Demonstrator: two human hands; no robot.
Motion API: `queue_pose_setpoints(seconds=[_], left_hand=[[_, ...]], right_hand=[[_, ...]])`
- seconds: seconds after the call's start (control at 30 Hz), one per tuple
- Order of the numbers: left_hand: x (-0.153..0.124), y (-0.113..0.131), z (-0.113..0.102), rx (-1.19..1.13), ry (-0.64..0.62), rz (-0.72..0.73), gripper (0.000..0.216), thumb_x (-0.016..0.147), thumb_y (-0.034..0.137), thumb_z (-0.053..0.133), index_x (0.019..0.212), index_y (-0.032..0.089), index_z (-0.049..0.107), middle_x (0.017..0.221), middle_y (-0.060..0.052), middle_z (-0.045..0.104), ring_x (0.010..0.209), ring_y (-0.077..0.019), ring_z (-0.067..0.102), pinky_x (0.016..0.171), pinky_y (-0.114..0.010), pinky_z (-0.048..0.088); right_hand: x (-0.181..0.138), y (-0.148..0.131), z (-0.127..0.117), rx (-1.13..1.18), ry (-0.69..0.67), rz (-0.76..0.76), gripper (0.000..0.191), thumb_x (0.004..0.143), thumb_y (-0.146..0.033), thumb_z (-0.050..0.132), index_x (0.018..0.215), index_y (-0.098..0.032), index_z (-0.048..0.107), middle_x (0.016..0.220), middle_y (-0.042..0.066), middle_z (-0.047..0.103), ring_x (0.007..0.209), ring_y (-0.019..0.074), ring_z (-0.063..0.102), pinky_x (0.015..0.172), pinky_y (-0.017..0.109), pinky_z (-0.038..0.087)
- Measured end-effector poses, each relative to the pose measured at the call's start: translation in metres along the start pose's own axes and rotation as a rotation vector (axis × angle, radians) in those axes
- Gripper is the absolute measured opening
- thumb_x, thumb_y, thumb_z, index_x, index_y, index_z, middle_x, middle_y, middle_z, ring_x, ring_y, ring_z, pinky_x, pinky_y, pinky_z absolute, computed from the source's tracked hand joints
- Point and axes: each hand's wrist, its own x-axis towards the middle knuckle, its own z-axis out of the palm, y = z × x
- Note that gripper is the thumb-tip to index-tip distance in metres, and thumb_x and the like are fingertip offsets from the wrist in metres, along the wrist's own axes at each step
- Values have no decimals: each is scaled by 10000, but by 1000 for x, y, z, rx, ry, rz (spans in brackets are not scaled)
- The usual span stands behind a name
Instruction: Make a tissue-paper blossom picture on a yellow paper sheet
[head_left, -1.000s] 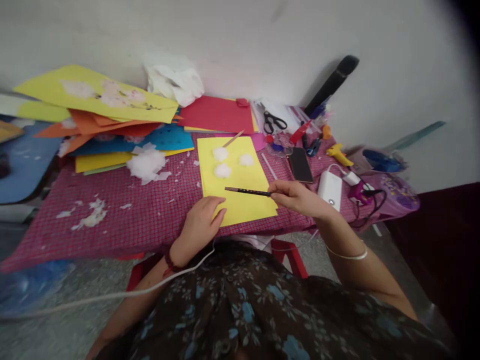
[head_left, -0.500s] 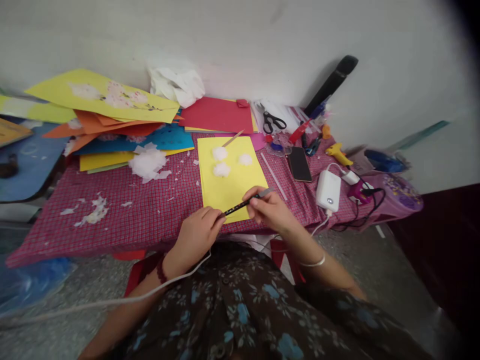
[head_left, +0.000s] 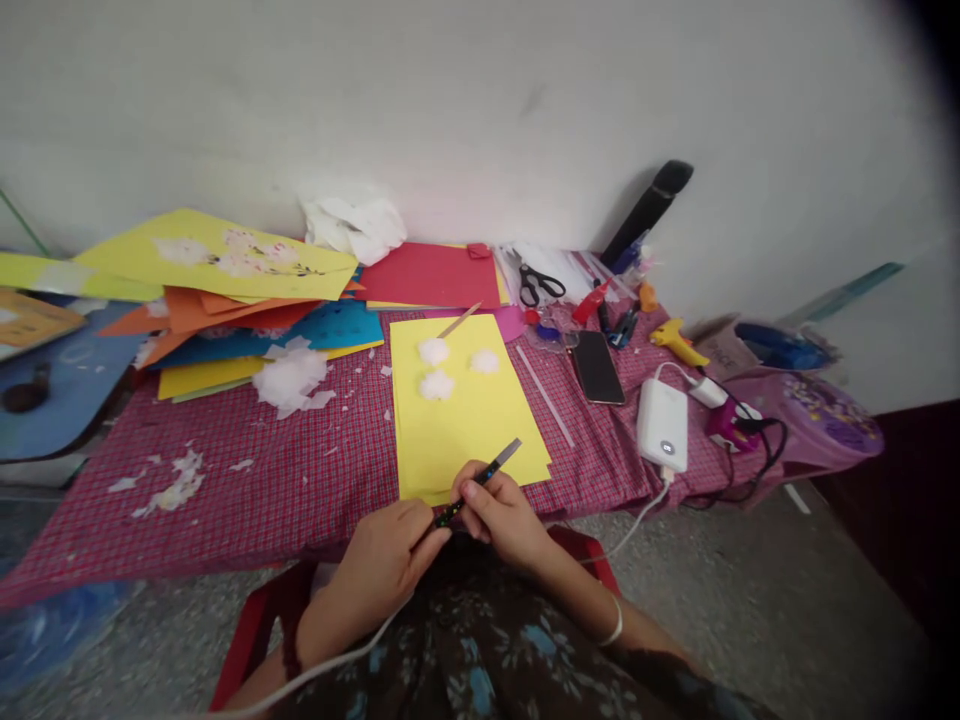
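Note:
A slim black pen (head_left: 489,472) with small coloured specks and a grey end slants up to the right, above the near edge of a yellow paper sheet (head_left: 472,430). My left hand (head_left: 386,560) is closed around its lower end, which the fingers partly hide. Further up the barrel, my right hand (head_left: 504,515) pinches it between thumb and fingers, the grey end sticking out beyond. On the sheet lie three white tissue puffs (head_left: 436,384) in a loose group, at its upper half. A thin wooden stick (head_left: 459,320) rests across the sheet's top edge.
Left stands a pile of coloured papers (head_left: 247,265) beside white tissue petals (head_left: 291,377). Right are scissors (head_left: 538,283), a phone (head_left: 598,367), a white power bank (head_left: 663,425) with a cable, and a yellow glue gun (head_left: 678,342). Paper scraps (head_left: 176,483) litter the checked cloth.
Both hands have drawn nearer my body with the pen, and my right hand now grips it closer to my left. More of its grey end shows. The view has tilted upward.

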Motion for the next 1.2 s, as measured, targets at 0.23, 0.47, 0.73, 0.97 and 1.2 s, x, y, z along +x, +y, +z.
queue_pose_setpoints(seconds=[0.23,0.47,0.73,0.97,1.2], left_hand=[[14,-3,1,-29,2,36,275,1017,277,469,775,202,576,703,-2,636,627,-168,609,576,-259,393],[30,-13,5,17,7,-2,290,1017,250,434,767,202,573,710,-9,646,629,-172,612,576,-271,384],[38,-14,-3,-68,-53,-44,362,1043,288,350,744,209,538,686,-10,625,613,-162,592,583,-266,381],[36,-22,0,-88,-66,-9,369,1022,338,407,680,217,476,607,12,546,533,-149,528,538,-261,328],[31,-20,-1,-222,-125,-95,349,1010,342,362,704,218,477,643,-1,582,569,-150,520,566,-267,336]], right_hand=[[2,0,-6,-40,65,-28,449,883,-639,610,813,-202,533,435,-99,406,371,58,291,398,202,193],[20,1,-18,52,135,-33,413,864,-605,653,859,-207,540,447,-105,419,354,52,268,380,196,176],[33,-13,-15,27,118,-6,434,852,-627,655,869,-201,573,474,-95,437,380,61,325,386,210,214],[37,-16,-8,43,141,-6,462,806,-645,690,825,-205,548,485,-103,418,398,59,337,398,215,236],[32,-16,-2,-7,55,-12,464,851,-654,638,825,-198,553,481,-100,420,401,61,336,405,211,239]])
